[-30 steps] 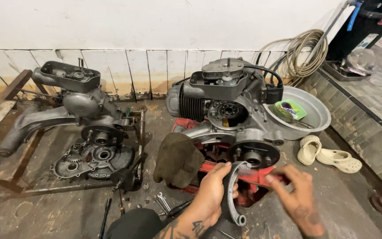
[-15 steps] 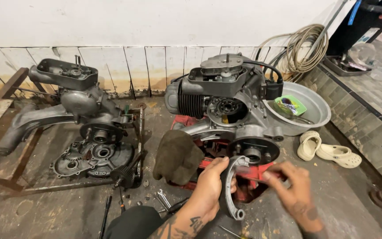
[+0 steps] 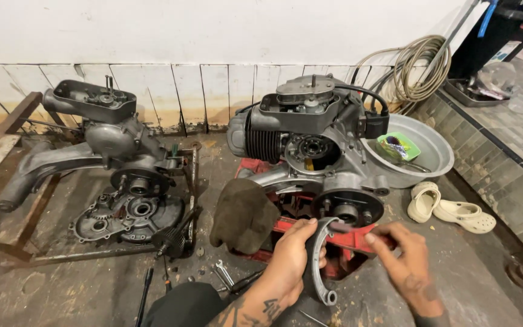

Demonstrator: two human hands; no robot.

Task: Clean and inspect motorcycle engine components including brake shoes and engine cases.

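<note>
Grimy concrete floor point(image 3: 92, 284) runs up to a white wall with stained tiles along its foot, and on it, in the middle, stands the engine on the red stand point(image 3: 316, 145), your landmark. Just in front of its round hub, your left hand point(image 3: 292, 260) has its grip closed around the curved metal brake shoe point(image 3: 317, 266), which hangs upright with its lower eye near the floor. Your right hand point(image 3: 404, 257) is just right of the shoe, its fingertips pinched narrowly at the shoe's upper end; whether they hold something small there cannot be told. A dark rag point(image 3: 243, 215) is draped left of the hub. Further left of the engine sits a second, opened engine case point(image 3: 122, 181) in a metal frame. A wrench point(image 3: 224, 274) lies below the rag. To the engine's right are a metal basin point(image 3: 434, 154), pale clogs point(image 3: 449, 209) and a coiled hose point(image 3: 416, 66).
</note>
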